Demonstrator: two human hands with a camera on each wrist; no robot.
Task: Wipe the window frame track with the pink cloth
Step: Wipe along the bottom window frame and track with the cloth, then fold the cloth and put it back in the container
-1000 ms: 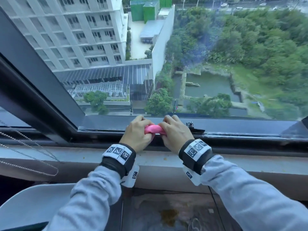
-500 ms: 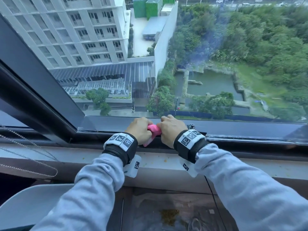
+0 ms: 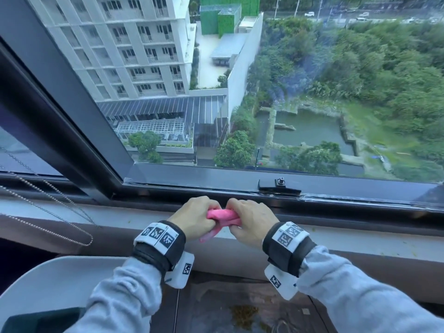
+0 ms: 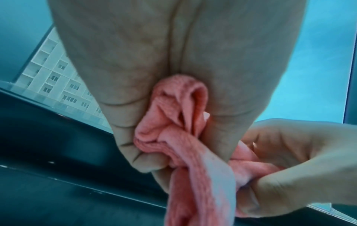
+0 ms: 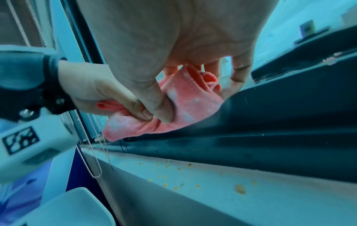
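Both hands hold the pink cloth point(image 3: 222, 216) bunched up between them, just at 6 o'clock of the dark window track point(image 3: 336, 207). The left hand point(image 3: 192, 216) and right hand point(image 3: 249, 222) have fingers curled tight around it. No wiping shows yet; I think the whole track is left.
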